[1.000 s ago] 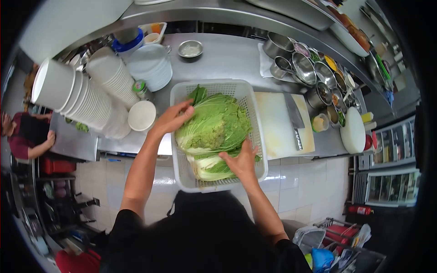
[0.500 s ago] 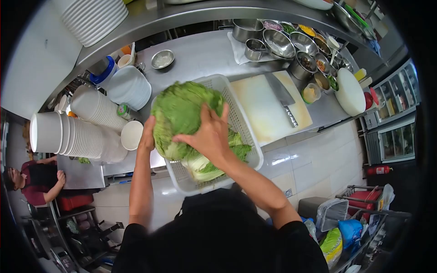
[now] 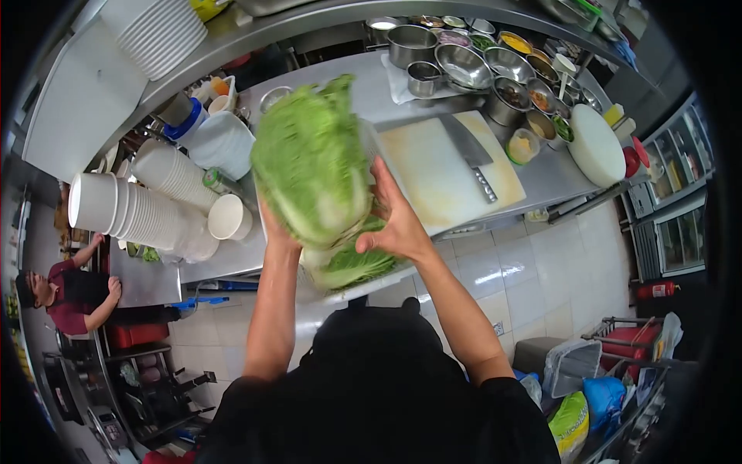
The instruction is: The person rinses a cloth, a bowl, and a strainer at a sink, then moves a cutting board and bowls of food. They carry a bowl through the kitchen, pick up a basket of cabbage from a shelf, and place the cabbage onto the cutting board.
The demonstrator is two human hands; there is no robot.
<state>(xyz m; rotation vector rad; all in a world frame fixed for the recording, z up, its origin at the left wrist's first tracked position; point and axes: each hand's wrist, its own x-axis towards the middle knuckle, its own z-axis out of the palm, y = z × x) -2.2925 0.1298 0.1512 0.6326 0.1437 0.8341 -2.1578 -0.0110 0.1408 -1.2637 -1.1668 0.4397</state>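
A large leafy cabbage (image 3: 313, 158) is held up between my two hands, slightly blurred, its pale stem end toward me. My left hand (image 3: 277, 224) supports its lower left side, with the fingers mostly hidden behind it. Against its lower right side rests my right hand (image 3: 394, 216), thumb and fingers spread around the cabbage. Beneath it, more leafy cabbage (image 3: 359, 265) lies in a white perforated basket (image 3: 371, 290), which is largely covered. A cleaver (image 3: 468, 147) lies on the white cutting board (image 3: 421, 170) to the right of the basket.
Stacked white tubs (image 3: 131, 213) and a white bowl (image 3: 229, 217) stand at the left. Metal bowls and pots (image 3: 464, 67) crowd the back right, near a round white board (image 3: 597, 147). Overhead runs a steel shelf (image 3: 309, 29). Another person (image 3: 69, 298) stands at the far left.
The cabbage has been raised and turned, so its pale stem end now shows. My right hand has moved from on top of it to its lower right side.
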